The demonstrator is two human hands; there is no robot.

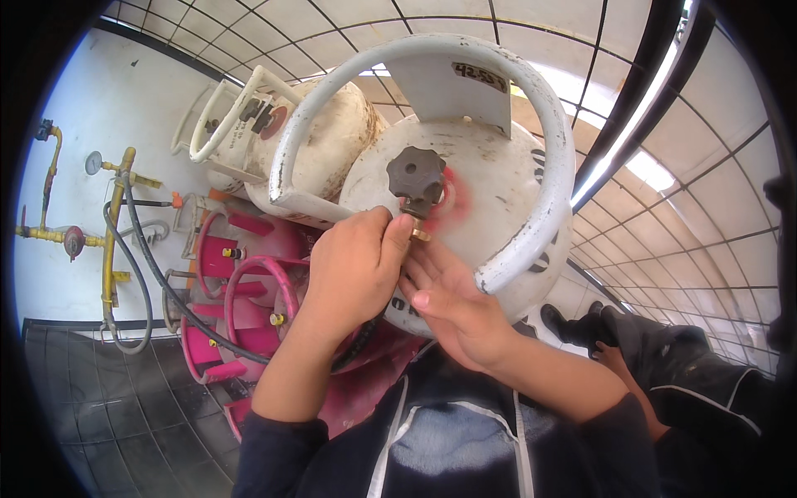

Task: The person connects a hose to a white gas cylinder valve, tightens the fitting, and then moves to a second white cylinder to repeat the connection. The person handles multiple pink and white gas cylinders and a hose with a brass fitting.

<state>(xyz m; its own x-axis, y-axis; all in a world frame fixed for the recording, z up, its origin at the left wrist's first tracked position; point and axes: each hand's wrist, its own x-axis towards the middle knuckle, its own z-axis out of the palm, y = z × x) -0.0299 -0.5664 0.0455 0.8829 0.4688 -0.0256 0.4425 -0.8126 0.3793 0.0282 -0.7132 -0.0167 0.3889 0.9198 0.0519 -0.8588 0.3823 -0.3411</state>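
Observation:
Before me stands a white gas cylinder (498, 180) with a chipped, ring-shaped handle guard (560, 137). At its top sits a valve with a dark lobed handwheel (416, 173), red paint around its base. A brass fitting (421, 233) sticks out of the valve towards me. My left hand (355, 264) is closed at this fitting, apparently around the end of a black hose (361, 342); its fingers hide the joint. My right hand (464, 311) is held palm up just below the fitting, thumb apart, fingertips partly behind the left hand.
Several pink cylinders (249, 342) crowd the lower left, and another white cylinder (317, 134) stands beyond. A yellow gas pipe (112, 249) with a gauge (93, 163) and hoses runs along the wall. Wire mesh (691, 236) encloses the right side, where another person's legs (660, 348) show.

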